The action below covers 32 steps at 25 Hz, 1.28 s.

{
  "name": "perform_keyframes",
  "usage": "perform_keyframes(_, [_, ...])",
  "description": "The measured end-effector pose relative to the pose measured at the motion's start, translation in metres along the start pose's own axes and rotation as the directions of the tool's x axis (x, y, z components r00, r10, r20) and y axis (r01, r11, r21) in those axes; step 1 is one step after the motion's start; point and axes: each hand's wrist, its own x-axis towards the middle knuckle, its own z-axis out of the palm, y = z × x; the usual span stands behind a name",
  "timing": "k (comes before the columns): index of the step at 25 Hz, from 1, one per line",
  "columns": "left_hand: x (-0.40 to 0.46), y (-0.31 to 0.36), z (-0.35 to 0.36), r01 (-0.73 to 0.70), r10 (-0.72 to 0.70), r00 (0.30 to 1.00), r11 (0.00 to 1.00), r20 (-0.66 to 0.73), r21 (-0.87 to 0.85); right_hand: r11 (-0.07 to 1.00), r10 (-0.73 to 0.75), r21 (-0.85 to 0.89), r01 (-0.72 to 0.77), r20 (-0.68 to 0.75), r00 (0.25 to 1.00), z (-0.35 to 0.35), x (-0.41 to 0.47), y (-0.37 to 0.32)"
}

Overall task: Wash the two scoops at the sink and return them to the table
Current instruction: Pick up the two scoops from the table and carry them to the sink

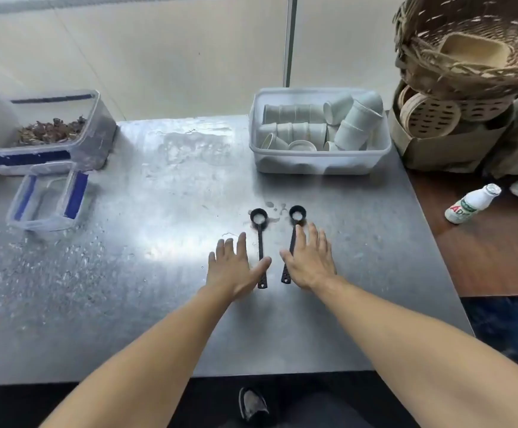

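Side by side, two black long-handled scoops point(260, 242) point(293, 239) lie on the scuffed steel worktop point(158, 211), flanked by the flat, spread left hand point(233, 267) and right hand point(308, 261). Nearby bottle point(470, 203) reads perhaps "AD".

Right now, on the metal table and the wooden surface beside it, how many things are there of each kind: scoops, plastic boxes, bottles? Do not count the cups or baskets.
Black scoops: 2, left scoop and right scoop
Plastic boxes: 3, box of dried bits, small empty box, box of white cups
Bottles: 1, white bottle
Total: 6
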Motion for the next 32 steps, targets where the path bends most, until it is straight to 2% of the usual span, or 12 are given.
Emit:
perform_keyframes(4, [0.019,0.009,0.017,0.016,-0.015,1.000,0.998,0.018,-0.055,0.995,0.064,0.083,-0.061,-0.035,0.997,0.006,0.023,0.004])
perform_keyframes(10, [0.052,0.019,0.026,0.060,-0.065,0.997,0.992,-0.043,-0.110,0.921,0.229,0.329,-0.207,-0.029,0.973,0.018,0.051,0.007])
perform_keyframes(14, [0.065,0.019,0.033,0.094,-0.102,0.994,0.971,-0.026,-0.221,0.898,0.274,0.373,-0.235,-0.054,0.960,0.021,0.065,0.008])
perform_keyframes(18, [0.073,0.019,0.036,0.067,-0.090,0.994,0.953,-0.064,-0.296,0.885,0.295,0.399,-0.238,-0.086,0.952,0.020,0.071,0.008])
perform_keyframes(21, [0.077,0.019,0.037,0.056,-0.090,0.992,0.946,-0.091,-0.319,0.862,0.334,0.417,-0.287,-0.042,0.942,0.018,0.077,0.009])
perform_keyframes(24, [0.081,0.022,0.037,0.120,-0.164,0.982,0.929,-0.098,-0.350,0.817,0.379,0.471,-0.333,-0.002,0.926,0.018,0.083,0.011])
perform_keyframes(29, [0.084,0.025,0.034,0.276,-0.340,0.940,0.801,-0.023,-0.531,0.741,0.412,0.556,-0.376,0.066,0.909,0.016,0.087,0.013])
perform_keyframes(32, [0.084,0.026,0.032,0.307,-0.392,0.920,0.740,-0.013,-0.598,0.671,0.430,0.623,-0.402,0.115,0.896,0.016,0.091,0.015])
